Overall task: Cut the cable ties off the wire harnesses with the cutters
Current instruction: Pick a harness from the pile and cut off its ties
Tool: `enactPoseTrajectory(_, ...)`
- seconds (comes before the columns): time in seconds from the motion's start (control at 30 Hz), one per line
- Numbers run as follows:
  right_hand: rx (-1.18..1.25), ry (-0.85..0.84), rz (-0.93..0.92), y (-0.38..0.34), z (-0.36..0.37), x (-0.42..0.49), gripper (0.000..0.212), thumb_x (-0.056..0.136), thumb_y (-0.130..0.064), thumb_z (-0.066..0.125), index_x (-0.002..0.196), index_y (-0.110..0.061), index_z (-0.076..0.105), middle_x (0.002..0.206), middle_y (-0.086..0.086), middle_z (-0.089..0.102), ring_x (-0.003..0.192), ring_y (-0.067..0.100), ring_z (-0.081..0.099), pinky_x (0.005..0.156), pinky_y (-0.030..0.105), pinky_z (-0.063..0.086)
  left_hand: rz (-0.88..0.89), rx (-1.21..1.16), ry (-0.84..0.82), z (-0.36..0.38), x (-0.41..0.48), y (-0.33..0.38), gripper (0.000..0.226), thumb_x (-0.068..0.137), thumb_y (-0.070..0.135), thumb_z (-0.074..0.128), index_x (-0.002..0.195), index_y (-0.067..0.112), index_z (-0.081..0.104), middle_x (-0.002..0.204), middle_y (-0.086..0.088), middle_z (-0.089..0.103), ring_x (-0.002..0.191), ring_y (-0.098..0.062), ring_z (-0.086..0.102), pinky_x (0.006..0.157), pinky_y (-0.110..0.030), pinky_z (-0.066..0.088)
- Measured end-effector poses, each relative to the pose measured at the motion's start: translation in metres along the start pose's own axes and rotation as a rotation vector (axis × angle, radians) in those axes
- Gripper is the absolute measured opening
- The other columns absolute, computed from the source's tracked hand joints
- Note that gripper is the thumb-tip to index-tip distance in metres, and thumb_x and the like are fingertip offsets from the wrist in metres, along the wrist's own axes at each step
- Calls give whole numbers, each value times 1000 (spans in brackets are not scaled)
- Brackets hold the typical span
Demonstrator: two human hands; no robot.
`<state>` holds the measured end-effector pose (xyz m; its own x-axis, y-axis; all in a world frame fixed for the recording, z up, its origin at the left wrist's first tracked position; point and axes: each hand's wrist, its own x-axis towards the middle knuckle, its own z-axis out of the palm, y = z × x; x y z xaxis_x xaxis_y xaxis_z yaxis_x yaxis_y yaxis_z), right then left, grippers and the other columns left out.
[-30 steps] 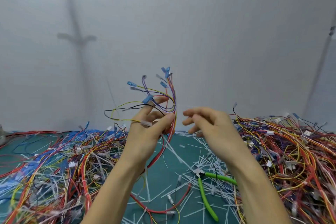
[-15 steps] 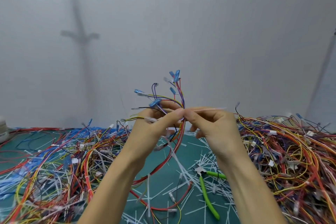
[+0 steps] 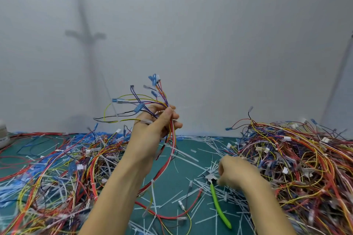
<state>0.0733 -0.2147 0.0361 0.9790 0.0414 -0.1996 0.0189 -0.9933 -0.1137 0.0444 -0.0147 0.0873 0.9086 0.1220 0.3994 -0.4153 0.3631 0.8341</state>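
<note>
My left hand (image 3: 155, 128) grips a wire harness (image 3: 172, 150) and holds it up above the table, its blue terminals (image 3: 153, 79) fanning out above the fingers. Red wires hang from the hand down to the mat, with white cable ties (image 3: 152, 181) still around them. The green-handled cutters (image 3: 217, 204) lie on the green mat (image 3: 172, 181) at centre right. My right hand (image 3: 236, 173) is low over the cutters' head, fingers curled and blurred. It covers one handle, and whether it holds the tool does not show.
A large heap of tied harnesses (image 3: 298, 158) fills the right side. Another tangle of wires (image 3: 57, 173) covers the left. Cut white tie scraps (image 3: 193, 158) litter the mat between them. A white wall stands right behind the table.
My right hand has left the harness, where it pinched a tie beside the left hand, and dropped down to the cutters on the mat. The left hand still holds the harness up.
</note>
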Motion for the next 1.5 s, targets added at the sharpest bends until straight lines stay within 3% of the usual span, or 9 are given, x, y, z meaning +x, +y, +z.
enactPoseTrajectory(0.33,-63,219,29,1,34,21,20,93,-18,61,113,-21,62,119,5,65,113,26,58,89,37,46,-41,21,-6,1,1,-1,11,95,10,56,96,6,65,89,-8,74,90,-26,73,78,-25,57)
enactPoseTrajectory(0.53,475,520,-237,-1,-5,11,18,83,-26,78,82,-31,60,90,-8,68,88,12,63,83,31,51,-35,33,54,-1,1,6,10,95,16,58,92,13,66,82,1,73,79,-17,73,68,-23,57)
enactPoseTrajectory(0.63,816,682,-360,-2,-23,-1,19,81,-21,80,80,-29,62,83,-18,70,83,-11,64,70,5,43,-44,10,95,-1,1,7,9,96,16,57,92,14,64,75,6,71,73,-14,72,65,-23,57)
enactPoseTrajectory(0.73,1088,785,-469,-5,-36,-11,14,87,-25,73,89,-32,62,91,-16,75,94,-11,65,79,18,47,-43,1,101,0,0,8,9,96,16,56,92,14,64,76,6,72,73,-11,71,65,-21,57)
enactPoseTrajectory(0.97,1509,475,-665,-13,-49,-25,15,93,-21,60,91,-32,69,69,0,64,66,14,63,65,24,57,-53,19,97,7,-3,10,8,95,18,57,91,13,61,80,-4,74,66,-13,70,47,-18,48)
enactPoseTrajectory(1.2,1602,54,-558,-15,-44,-23,34,105,-19,36,110,-16,70,63,-2,40,61,12,33,56,27,26,-13,36,139,9,-4,3,6,94,17,61,93,12,64,87,-7,75,75,-22,73,61,-25,56)
enactPoseTrajectory(1.27,1606,-35,-501,-19,-45,-24,44,103,-43,36,109,-12,68,63,-5,32,62,13,23,56,29,22,7,30,163,8,-4,2,6,93,17,62,93,13,67,89,-8,76,80,-24,74,66,-26,58)
enactPoseTrajectory(1.37,1476,60,-443,-30,-45,-29,63,71,-74,61,89,-14,53,64,-7,27,62,15,18,55,30,22,32,15,166,7,-5,3,11,86,20,66,94,12,70,91,-7,77,84,-23,75,68,-24,58)
enactPoseTrajectory(1.5,1217,270,-449,-40,-39,-32,35,76,-42,74,78,-18,48,66,-6,37,57,11,35,58,30,32,40,10,152,8,-6,4,26,77,23,69,98,8,71,94,-6,77,85,-21,74,69,-22,57)
